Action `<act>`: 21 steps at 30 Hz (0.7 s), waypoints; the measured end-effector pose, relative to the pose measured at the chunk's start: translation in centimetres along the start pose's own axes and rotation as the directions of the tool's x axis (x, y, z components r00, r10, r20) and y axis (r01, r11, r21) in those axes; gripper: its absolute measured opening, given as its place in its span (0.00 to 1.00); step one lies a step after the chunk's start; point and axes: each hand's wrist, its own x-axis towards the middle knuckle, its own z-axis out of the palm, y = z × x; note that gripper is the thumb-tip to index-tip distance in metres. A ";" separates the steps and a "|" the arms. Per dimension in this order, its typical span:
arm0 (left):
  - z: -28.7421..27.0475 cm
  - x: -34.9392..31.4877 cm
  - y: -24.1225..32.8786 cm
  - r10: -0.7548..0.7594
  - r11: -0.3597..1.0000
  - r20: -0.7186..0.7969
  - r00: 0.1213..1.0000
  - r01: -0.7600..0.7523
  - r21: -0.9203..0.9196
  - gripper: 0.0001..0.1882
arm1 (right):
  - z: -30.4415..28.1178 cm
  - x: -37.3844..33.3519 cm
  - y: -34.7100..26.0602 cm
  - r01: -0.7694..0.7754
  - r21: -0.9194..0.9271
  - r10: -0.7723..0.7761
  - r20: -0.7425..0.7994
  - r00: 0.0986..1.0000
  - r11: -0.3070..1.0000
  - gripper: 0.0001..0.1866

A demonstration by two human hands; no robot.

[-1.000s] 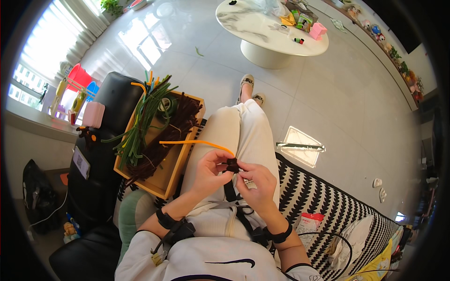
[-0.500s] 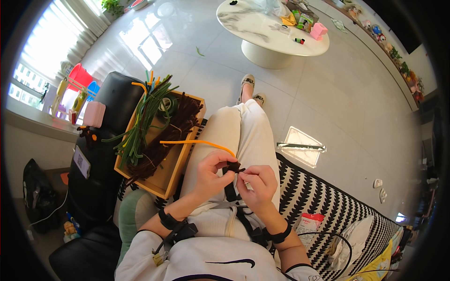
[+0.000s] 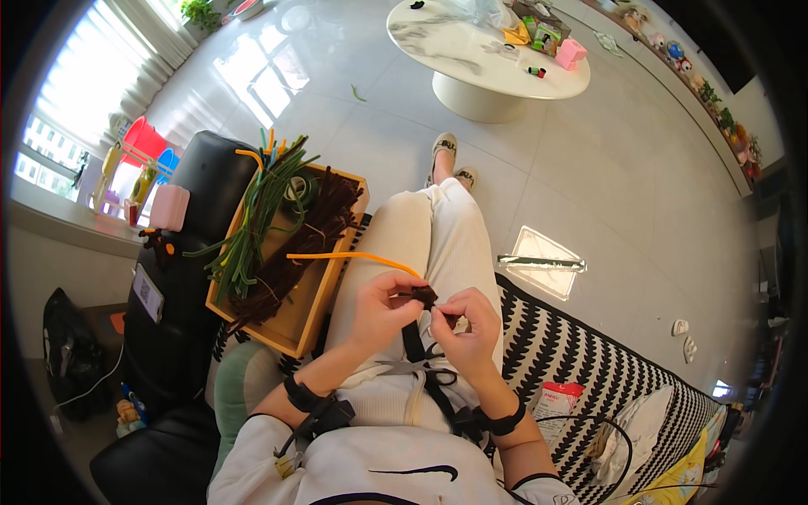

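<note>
Above my lap, my left hand (image 3: 383, 316) pinches a small dark brown fuzzy piece (image 3: 427, 295), seemingly twisted pipe cleaner, between thumb and fingers. My right hand (image 3: 468, 330) meets it from the other side, its thumb and fingertips closed at the piece's lower edge. Fingers cover part of its shape. An orange pipe cleaner (image 3: 353, 256) stretches from beside my left fingertips across my thigh to the wooden box (image 3: 313, 330). Inside that box lie a bundle of brown pipe cleaners (image 3: 290, 263) and a bunch of green ones (image 3: 263, 202), some hanging over the rim.
Left of the box stands a black leather seat (image 3: 210, 181) with a pink case (image 3: 170, 207) on it. A patterned cover (image 3: 555, 337) lies under me, with a red-and-white packet (image 3: 560, 400) at right. Ahead stands a round marble-look table (image 3: 471, 50).
The brown piece has turned a little and shifted slightly right. My right fingers have changed their hold, curling and lifting slightly. The orange pipe cleaner has hardly moved.
</note>
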 end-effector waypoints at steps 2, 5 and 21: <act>-0.4 0.2 -0.4 -0.173 0.976 0.013 0.985 0.173 -0.132 0.14 | -0.2 0.3 0.0 0.117 0.014 -0.117 0.035 0.992 0.993 0.09; -0.4 0.2 -0.6 -0.206 0.940 0.044 0.978 0.210 -0.267 0.15 | -0.4 0.3 0.5 0.181 0.027 -0.182 0.007 0.983 0.983 0.09; 0.4 -0.3 0.2 -0.156 0.983 -0.030 0.987 0.152 -0.104 0.14 | -0.7 0.7 -1.1 0.241 -0.114 -0.226 0.132 0.965 0.964 0.09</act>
